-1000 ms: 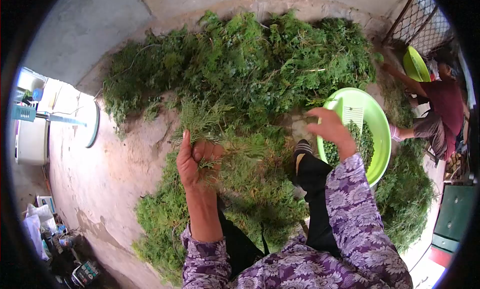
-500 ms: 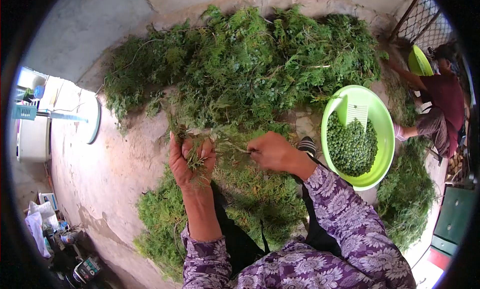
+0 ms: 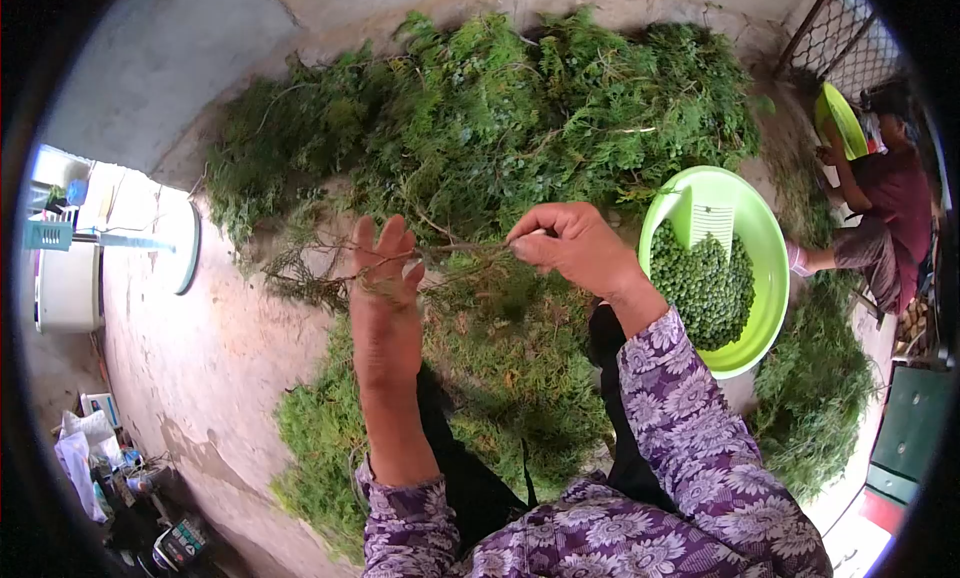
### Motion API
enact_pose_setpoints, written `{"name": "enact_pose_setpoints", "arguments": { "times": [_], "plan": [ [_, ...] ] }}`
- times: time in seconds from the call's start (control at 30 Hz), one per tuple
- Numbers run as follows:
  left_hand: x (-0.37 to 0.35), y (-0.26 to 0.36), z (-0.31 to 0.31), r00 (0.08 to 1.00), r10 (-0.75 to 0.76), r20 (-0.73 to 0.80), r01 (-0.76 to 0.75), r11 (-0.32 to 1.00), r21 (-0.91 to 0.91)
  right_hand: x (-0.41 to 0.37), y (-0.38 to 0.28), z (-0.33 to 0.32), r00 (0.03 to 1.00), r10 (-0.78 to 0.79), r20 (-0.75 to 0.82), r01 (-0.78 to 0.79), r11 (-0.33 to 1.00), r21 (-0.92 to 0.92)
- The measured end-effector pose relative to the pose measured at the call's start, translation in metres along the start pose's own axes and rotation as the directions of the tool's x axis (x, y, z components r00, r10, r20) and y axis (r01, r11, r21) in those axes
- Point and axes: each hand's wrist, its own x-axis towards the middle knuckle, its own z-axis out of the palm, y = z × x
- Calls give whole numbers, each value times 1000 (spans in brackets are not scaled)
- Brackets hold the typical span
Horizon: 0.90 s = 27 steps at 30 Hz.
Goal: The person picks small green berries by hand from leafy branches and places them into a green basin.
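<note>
The green basin (image 3: pixel 748 203), at 3 o'clock of the right hand (image 3: pixel 575 250), holds green berries (image 3: pixel 705 288) and 1 white scoop (image 3: pixel 712 224). The right hand pinches the twig (image 3: pixel 455 247) by its end. The twig runs toward 9 o'clock across the left hand (image 3: pixel 385 303), whose fingers are spread.

The left hand (image 3: pixel 385 303) has opened its fingers (image 3: pixel 394 240) while the right hand (image 3: pixel 577 250) draws the twig (image 3: pixel 462 247) rightward.

Purple floral sleeves (image 3: pixel 690 428), black trousers (image 3: pixel 470 483)
</note>
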Motion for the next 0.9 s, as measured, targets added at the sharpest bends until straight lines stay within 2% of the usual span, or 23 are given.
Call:
{"name": "enact_pose_setpoints", "arguments": {
  "times": [0.03,0.07,0.1,0.13,0.17,0.23,0.37,0.43,0.47,0.5,0.53,0.57,0.63,0.67,0.7,0.73,0.77,0.8,0.83,0.87,0.9],
  "plan": [
    [0,-1,3,999,33,32,-42,931,362,-1,-4,-2,1000,-2,-4,2,1000,0],
    [-2,3,4,988,24,154,-94,882,462,-2,-9,-3,1000,13,-19,-11,998,63],
    [-2,3,10,987,25,157,-96,882,462,-3,-11,-4,999,28,-33,-24,992,126],
    [-3,0,19,979,-18,202,-131,705,697,-3,-11,-4,999,27,-36,-22,992,126],
    [-4,-3,27,970,-73,232,-173,466,868,-2,-11,-2,1000,21,-23,-19,994,110],
    [-4,-11,33,969,-99,225,-158,450,879,-2,-11,4,1000,17,-17,-15,995,95],
    [-5,-22,35,985,-39,168,-127,494,860,0,-11,17,1000,-8,2,8,997,82],
    [-4,-34,26,944,-23,329,-305,323,896,2,-11,17,1000,8,30,-10,996,89],
    [-5,-39,22,943,-25,331,-306,322,896,2,-12,18,1000,8,29,-11,996,90],
    [-8,-44,17,983,-130,131,-18,641,767,1,-15,18,999,27,25,-29,995,94],
    [-9,-48,14,955,-297,-23,271,832,484,1,-16,18,999,46,20,-48,994,98],
    [-8,-49,10,954,-299,-22,272,831,485,2,-13,18,999,46,18,-48,994,100],
    [-6,-49,3,940,-341,-3,335,923,187,5,-7,16,997,-71,11,68,988,138],
    [-4,-43,3,940,-341,-2,335,923,189,5,-8,13,997,-72,9,70,988,139],
    [-3,-35,4,939,-306,-156,343,848,403,4,-10,8,997,-59,-39,65,981,182],
    [-1,-26,5,927,-231,-296,367,720,589,3,-11,3,995,-45,-85,63,973,224],
    [2,-18,5,927,-228,-298,366,719,591,2,-11,-2,995,-47,-83,65,972,227],
    [5,-11,4,891,-302,-339,412,852,324,1,-11,-7,989,-41,-141,79,958,276],
    [8,-6,0,853,-383,-354,418,908,27,0,-12,-11,980,-31,-196,95,941,323],
    [12,-7,-4,859,-345,-377,336,937,-91,-1,-13,-14,973,-24,-229,97,945,312],
    [12,-5,-7,860,-341,-381,332,939,-90,-2,-14,-15,974,-27,-225,98,945,313]
  ]
}}
